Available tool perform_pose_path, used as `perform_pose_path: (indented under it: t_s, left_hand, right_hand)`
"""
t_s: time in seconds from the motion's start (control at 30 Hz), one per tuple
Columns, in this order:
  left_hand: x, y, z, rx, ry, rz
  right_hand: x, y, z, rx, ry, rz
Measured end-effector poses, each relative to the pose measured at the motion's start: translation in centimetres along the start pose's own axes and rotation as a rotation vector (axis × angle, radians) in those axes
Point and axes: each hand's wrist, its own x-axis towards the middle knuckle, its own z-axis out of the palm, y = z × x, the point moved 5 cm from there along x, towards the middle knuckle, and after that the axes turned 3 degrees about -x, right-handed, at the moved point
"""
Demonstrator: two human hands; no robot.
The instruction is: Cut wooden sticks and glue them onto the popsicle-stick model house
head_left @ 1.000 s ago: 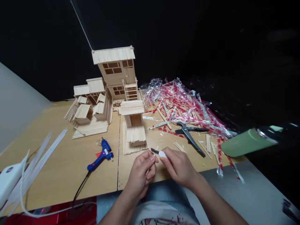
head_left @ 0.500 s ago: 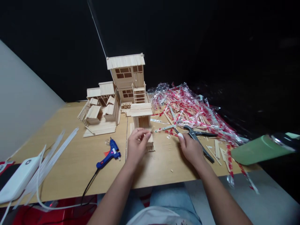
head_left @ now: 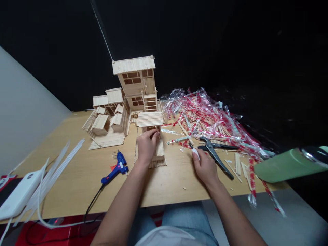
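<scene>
My left hand (head_left: 147,145) is at the small front section of the stick-built model house (head_left: 150,119), just below its little roof. Thumb and forefinger are pinched on a small piece of wooden stick, mostly hidden by the fingers. My right hand (head_left: 205,167) is closed round a white-handled tool (head_left: 196,153) with a narrow dark end pointing away from me; its exact kind is not clear. Beside that hand lie black-handled cutters (head_left: 217,159). A blue hot glue gun (head_left: 116,168) rests on the table left of my left arm.
Red-and-clear wrappers and loose sticks (head_left: 205,116) are heaped at the back right. A green bottle (head_left: 287,165) lies near the right edge. At left are clear glue sticks (head_left: 65,162), a white power bank (head_left: 22,194) and cables on the wooden table (head_left: 169,191).
My left hand has moved forward and slightly left, from in front of the model to below its small roof. The right hand keeps the white-handled tool, shifted slightly. The view has turned a little.
</scene>
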Motion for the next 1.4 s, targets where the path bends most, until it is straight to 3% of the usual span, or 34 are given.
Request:
perform_pose_path:
  t_s: [0.57, 0.8, 0.97, 1.07, 1.2, 1.4]
  left_hand:
    - [0.3, 0.0, 0.8, 0.150, -0.045, 0.055]
    - [0.4, 0.4, 0.8, 0.179, -0.058, 0.108]
    - [0.6, 0.5, 0.9, 0.213, -0.072, 0.174]
    - [0.7, 0.5, 1.0, 0.215, -0.062, 0.183]
    - [0.7, 0.4, 1.2, 0.162, -0.058, 0.163]
    - [0.2, 0.8, -0.4, 0.104, -0.007, 0.108]
  right_hand:
    - [-0.2, -0.2, 0.0, -0.002, 0.021, -0.040]
    - [0.2, -1.1, 0.3, -0.138, -0.044, -0.177]
    - [2.3, 2.5, -3.8, -0.271, 0.025, -0.090]
    - [3.1, 5.7, -5.6, -0.429, -0.081, -0.041]
    - [3.3, 8.7, -4.9, -0.524, -0.356, -0.038]
    - [3.7, 9.1, -4.7, -0.582, -0.334, -0.184]
